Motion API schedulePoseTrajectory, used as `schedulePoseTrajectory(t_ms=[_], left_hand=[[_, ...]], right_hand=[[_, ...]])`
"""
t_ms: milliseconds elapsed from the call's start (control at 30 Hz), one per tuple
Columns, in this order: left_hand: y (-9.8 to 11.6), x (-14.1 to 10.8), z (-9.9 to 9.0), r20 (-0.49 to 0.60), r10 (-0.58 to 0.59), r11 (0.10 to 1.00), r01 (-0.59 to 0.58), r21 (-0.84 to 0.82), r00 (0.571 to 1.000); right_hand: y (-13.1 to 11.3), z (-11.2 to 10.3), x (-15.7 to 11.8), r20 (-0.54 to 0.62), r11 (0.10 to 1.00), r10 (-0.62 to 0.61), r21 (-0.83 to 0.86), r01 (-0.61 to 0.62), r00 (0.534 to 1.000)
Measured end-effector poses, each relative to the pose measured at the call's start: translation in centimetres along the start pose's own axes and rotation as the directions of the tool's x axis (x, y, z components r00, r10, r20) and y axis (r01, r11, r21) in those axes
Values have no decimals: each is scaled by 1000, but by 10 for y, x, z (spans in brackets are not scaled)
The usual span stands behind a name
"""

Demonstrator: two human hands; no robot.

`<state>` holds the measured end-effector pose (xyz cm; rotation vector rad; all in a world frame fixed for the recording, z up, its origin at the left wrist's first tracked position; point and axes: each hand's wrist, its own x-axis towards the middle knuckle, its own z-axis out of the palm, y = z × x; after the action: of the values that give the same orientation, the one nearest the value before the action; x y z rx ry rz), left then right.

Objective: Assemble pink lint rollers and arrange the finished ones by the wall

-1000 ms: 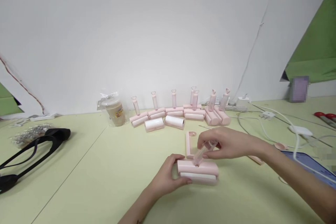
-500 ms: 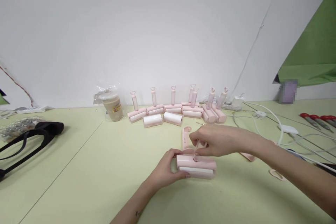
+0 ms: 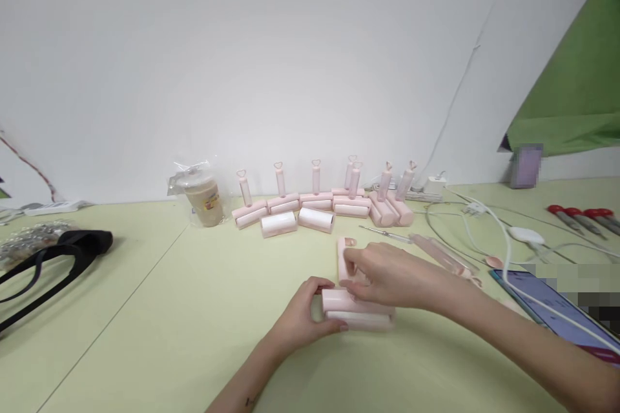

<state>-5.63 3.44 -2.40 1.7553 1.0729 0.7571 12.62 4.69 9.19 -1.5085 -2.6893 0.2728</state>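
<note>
My left hand (image 3: 310, 316) grips the left end of a pink lint roller (image 3: 365, 303), with its thumb along the front and its fingers behind. The roller lies level, low in the middle of the view, its white roll showing in the front slot. My right hand (image 3: 382, 274) is closed at the top middle of the same roller, where the neck sits; its fingers hide what they pinch there. Just behind those fingers lies a narrow pink plastic piece (image 3: 341, 259), partly covered by the right hand.
Several finished-looking pink lint rollers (image 3: 316, 197) with upright handles line the wall. Two white-covered rolls (image 3: 279, 224) lie before them. A bagged cup (image 3: 206, 200) stands left. On the right are a screwdriver (image 3: 385, 233), a clear pink handle (image 3: 440, 253), cables and a phone (image 3: 547, 303).
My right hand has moved down and slightly left toward the roller's top, and the handle stem seen under it is hidden. The clear handle and phone now show beyond my right arm.
</note>
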Motion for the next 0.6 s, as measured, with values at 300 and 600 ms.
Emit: schedulePoseTrajectory(t_ms=[300, 600], left_hand=[[22, -19, -20, 110, -107, 986, 91, 141, 988], [14, -24, -29, -105, -75, 988, 88, 125, 992]], right_hand=[[71, -23, -58, -174, 829, 311, 530, -177, 935], [169, 37, -100, -192, 911, 410, 123, -393, 892]])
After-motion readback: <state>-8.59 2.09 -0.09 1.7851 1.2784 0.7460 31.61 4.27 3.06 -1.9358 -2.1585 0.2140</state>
